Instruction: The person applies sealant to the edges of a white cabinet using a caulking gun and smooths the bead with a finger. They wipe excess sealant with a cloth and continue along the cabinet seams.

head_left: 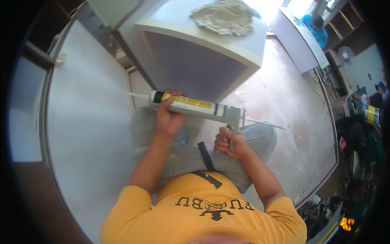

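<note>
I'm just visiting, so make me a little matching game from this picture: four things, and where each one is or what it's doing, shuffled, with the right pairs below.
1. left hand
2. right hand
3. crumpled cloth
4. nozzle

A. lying on top of the white cabinet
B. gripping the handle
C. narrow, pointing toward the picture's left
D. gripping the tube near its front end

Pairs: 1-D, 2-B, 3-A, 4-C
</note>
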Demonstrator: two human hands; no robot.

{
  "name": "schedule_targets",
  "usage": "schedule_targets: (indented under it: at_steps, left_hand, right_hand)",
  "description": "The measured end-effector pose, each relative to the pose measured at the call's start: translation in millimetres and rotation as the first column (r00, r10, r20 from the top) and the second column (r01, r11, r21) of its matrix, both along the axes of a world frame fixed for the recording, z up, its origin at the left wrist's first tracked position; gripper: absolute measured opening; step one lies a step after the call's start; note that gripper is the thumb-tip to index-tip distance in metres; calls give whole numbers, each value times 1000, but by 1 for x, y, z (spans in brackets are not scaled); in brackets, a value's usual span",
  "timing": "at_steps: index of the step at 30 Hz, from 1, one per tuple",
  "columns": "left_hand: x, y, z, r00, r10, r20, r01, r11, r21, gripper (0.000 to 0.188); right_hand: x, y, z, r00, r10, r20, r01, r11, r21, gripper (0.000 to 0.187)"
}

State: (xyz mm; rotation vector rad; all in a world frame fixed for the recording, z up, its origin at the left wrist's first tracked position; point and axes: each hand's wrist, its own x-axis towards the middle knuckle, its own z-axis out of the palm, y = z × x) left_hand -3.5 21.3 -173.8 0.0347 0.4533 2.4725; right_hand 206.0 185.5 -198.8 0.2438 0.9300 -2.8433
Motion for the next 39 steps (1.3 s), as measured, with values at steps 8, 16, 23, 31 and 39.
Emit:
schedule_targets:
  at_steps: [8,16,23,31,39]
  left_hand:
    - [0,2,-1,999,-34,11,33,997,68,35]
    - [1,2,0,1000,-19,-4,19,998,58,30]
    - [6,1,27,994,-60,-87,66,996,59,37]
    - [53,4,101,778,-61,-626,262,936,235,44]
    - [84,2,121,722,-105,-684,426,847,319,45]
  right_hand:
    - [0,-1,4,1000,-13,0,13,1000,-6,43]
    - [0,-2,4,1000,-6,6,6,1000,10,43]
    - [0,2,-4,996,-21,-86,22,1000,7,38]
    - [39,11,18,982,-55,-181,112,940,321,44]
    - [91,3,52,968,-53,-247,170,860,482,39]
